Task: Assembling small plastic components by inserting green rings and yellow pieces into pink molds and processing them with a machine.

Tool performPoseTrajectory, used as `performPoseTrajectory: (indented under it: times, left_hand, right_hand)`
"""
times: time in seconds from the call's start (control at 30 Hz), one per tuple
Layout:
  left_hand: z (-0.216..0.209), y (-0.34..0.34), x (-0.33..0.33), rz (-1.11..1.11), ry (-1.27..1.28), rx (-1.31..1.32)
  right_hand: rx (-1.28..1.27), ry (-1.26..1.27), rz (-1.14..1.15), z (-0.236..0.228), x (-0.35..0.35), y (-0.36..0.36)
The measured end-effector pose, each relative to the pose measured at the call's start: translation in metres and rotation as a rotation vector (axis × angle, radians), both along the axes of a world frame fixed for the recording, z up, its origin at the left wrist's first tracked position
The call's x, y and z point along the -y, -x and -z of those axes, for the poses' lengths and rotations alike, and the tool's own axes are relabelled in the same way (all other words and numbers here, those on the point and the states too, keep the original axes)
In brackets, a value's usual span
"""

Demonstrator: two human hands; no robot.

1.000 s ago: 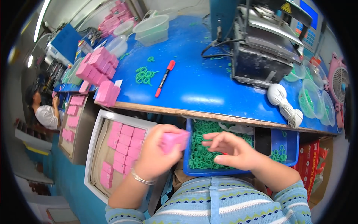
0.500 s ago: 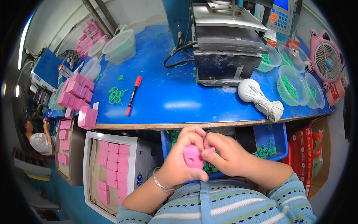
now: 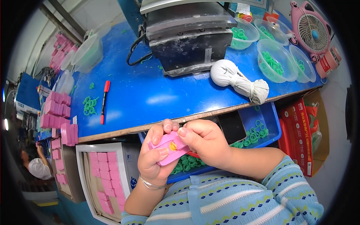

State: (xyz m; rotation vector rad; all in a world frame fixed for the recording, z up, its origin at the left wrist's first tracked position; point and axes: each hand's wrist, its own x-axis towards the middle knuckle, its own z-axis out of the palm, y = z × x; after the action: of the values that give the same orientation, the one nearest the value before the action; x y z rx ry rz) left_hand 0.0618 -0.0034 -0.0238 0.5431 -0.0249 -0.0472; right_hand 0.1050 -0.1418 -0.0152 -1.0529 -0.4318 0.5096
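Observation:
Over the blue bin [image 3: 275, 129], both hands are on a small pink block [image 3: 165, 143] that has a slit and a yellow-orange spot on its upper face. My left hand [image 3: 152, 165] is closed round it, thumb on the near side and fingers along the far edge. My right hand [image 3: 208, 140] pinches its right end between thumb and finger. Below my right hand a bit of something red shows; its kind is hidden. Green rings [image 3: 187, 164] lie in the bin under the hands.
On the blue table [image 3: 131, 90] are a red-capped marker [image 3: 105, 101], loose green rings [image 3: 90, 105], a white cloth bundle [image 3: 240, 81], a black press [image 3: 189, 48], plastic bowls [image 3: 275, 69] and a pink fan [image 3: 311, 30]. Pink blocks fill a white-framed box [image 3: 80, 161]. A person sits far left.
The pink block has turned, so its face with the slit and yellow-orange spot now shows. Both hands have moved left in view, and the whole view has shifted.

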Motion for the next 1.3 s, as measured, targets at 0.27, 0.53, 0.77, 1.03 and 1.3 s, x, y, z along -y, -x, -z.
performPoseTrajectory:
  times: [0.27, 0.53, 0.77, 1.03, 1.3]
  left_hand:
    - [-0.002, 0.006, -0.002, -0.020, 0.051, 0.014]
    - [-0.001, 0.005, -0.026, -0.019, 0.346, -0.016]
    - [0.006, 0.005, -0.030, 0.036, 0.297, 0.025]
    - [0.012, 0.008, -0.032, 0.003, 0.262, -0.042]
    - [0.015, 0.004, -0.027, -0.044, 0.206, -0.092]
  right_hand:
    - [-0.088, -0.066, -0.028, -0.003, -0.002, 0.006]
    - [-0.073, -0.135, 0.206, -0.007, 0.009, -0.035]
    - [1.126, 1.451, 0.526, 0.000, 0.009, -0.063]
    - [1.137, 0.827, 0.375, 0.008, 0.019, -0.067]
    - [1.350, 0.616, 0.578, 0.014, 0.014, -0.043]
